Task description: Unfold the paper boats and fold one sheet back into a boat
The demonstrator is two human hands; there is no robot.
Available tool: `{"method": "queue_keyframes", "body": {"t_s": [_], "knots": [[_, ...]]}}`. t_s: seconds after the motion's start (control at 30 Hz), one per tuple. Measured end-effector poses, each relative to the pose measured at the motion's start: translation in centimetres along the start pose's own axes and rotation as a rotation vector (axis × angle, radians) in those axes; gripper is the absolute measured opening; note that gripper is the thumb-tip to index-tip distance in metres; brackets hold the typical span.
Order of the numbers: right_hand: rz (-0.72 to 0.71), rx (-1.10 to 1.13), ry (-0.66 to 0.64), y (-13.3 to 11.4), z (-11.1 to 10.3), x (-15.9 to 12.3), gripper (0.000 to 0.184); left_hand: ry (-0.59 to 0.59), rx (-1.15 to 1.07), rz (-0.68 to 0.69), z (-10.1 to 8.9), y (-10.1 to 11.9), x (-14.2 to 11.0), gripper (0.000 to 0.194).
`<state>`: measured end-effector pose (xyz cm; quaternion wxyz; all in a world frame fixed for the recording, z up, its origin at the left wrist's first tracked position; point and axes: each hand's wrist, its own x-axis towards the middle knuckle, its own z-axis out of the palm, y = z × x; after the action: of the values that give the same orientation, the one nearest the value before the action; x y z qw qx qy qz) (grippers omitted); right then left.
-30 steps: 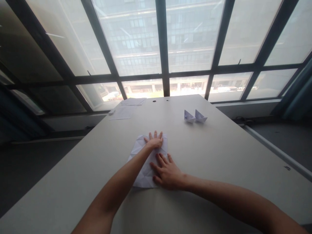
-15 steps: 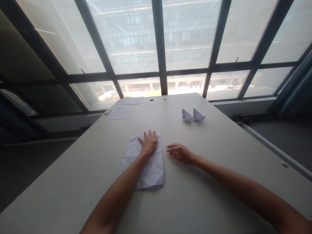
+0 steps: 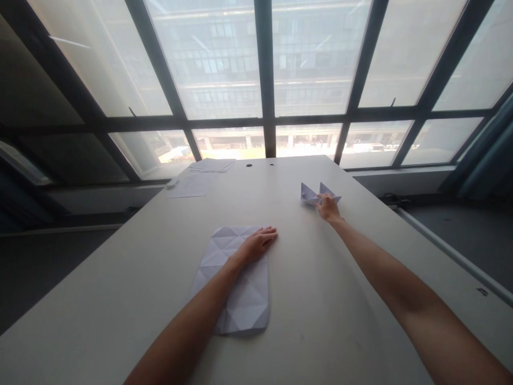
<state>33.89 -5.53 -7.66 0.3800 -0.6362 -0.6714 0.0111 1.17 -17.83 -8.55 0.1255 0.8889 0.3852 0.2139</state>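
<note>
well, the left hand [image 3: 256, 245] lies open and palm down on a creased sheet of white paper [image 3: 246, 305], its fingers stretched out flat and the tips reaching just past the sheet's right edge onto the bench [image 3: 320, 299]. the sheet sits flat in the lower middle of the frame, its folds making a pattern of triangles, and the left forearm crosses over its lower left part.

the right hand [image 3: 328, 207] is far off toward the upper right of the frame, on two folded paper boats [image 3: 309, 193] that stand side by side, touching each other. its fingers are curled over the spot where the boats meet, but from this view i cannot tell whether they are gripping or only resting there.

at the far upper left of the bench are a stack of papers [image 3: 212, 165], a loose printed sheet [image 3: 190, 186] just in front of it, and a small white object [image 3: 172, 183] by the bench's edge. a large gridded window [image 3: 308, 59] fills the top of the frame, with a blue curtain [image 3: 484, 155] at the right.
</note>
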Motion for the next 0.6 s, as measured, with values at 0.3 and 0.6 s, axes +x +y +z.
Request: {"method": "queue_keyframes", "body": {"t_s": [0.3,0.6], "knots": [[-0.254,0.272,0.058,-3.5,0.0,-4.9,0.014,0.114,-0.080,-0.090,-0.1,0.3,0.3,0.036],[-0.480,0.376,-0.055,-9.0,-3.3,-12.6,0.019,0.516,-0.011,-0.180,-1.1,2.0,0.3,0.032]]}}
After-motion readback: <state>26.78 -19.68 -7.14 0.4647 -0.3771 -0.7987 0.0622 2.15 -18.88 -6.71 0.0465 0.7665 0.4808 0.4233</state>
